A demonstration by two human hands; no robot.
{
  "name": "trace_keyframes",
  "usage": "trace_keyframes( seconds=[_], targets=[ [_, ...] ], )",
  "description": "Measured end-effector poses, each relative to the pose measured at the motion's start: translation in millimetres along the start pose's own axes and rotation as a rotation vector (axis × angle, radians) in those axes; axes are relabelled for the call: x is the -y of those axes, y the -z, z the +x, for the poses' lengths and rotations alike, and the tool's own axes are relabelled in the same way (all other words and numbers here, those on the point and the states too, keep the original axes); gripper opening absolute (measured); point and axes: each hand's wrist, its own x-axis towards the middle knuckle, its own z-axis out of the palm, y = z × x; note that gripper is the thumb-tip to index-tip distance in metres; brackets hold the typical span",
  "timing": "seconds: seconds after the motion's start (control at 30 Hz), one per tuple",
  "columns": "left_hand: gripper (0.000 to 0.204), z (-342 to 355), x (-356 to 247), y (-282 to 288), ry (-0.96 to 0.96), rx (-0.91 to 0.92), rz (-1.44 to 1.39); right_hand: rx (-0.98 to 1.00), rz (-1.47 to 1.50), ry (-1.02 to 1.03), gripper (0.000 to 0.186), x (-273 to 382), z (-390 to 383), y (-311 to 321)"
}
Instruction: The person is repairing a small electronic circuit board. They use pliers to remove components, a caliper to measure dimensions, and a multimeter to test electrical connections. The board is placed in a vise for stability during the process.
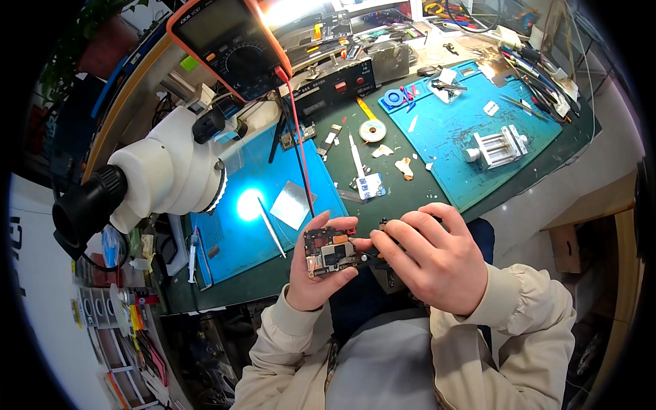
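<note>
While an opened electronic assembly (336, 254) is held just above the near edge of a dark green surface (396, 191), its bared parts are turned upward between two hands. By the left hand (307, 285) it is gripped at its sides, the fingers and thumb closed around it; by the right hand (441, 263) its three o'clock end is met, the fingers curled narrowly together, though whether anything is pinched between them cannot be told. From the right fingertips the assembly lies toward nine o'clock, its visible long axis set roughly from nine to three, and the left hand is the nearer, being in contact with it. Beyond, with twelve o'clock taken as the far side of the surface, lettering is carried by an orange-rimmed multimeter (229, 48) at eleven, where a model marking is printed above the dial, and by a black instrument box (342, 85) at twelve, whose front is marked in white characters too small to be read with certainty. On a white-and-blue piece (370, 186) at one o'clock, printing is suggested but cannot be made out. No marking can be read on the assembly.
</note>
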Motion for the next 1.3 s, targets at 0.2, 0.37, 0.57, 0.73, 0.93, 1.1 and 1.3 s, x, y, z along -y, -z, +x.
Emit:
trace_keyframes(
  seconds=[0.2, 0.37, 0.57, 0.73, 0.93, 1.1, 1.3],
  targets=[
    [0.093, 1, 2, 0, -0.003, -0.001, -0.012, 0.004, 0.003, -0.002, 0.027, -1, 0, -1],
    [0.096, 0, 0, -1, 0.044, -0.012, -0.056, 0.002, 0.006, 0.013, 0.028, -3, 1, -3],
    [0.095, -1, -1, -3, 0.087, -0.01, -0.061, 0.025, -0.005, 0.044, 0.026, -6, 2, 0],
    [0.094, -1, 2, -1, 0.103, 0.032, -0.088, 0.057, -0.007, 0.08, 0.025, -9, 1, 2],
    [0.093, 2, -6, -4, 0.186, 0.074, -0.108, 0.062, -0.01, 0.153, 0.021, -17, 0, 0],
    [0.092, 5, -11, -4, 0.23, 0.114, -0.156, 0.081, -0.014, 0.163, 0.016, -18, -1, 2],
    [0.091, 7, -11, -5, 0.26, 0.149, -0.207, 0.067, 0.014, 0.164, 0.012, -19, -4, -2]
  ],
)
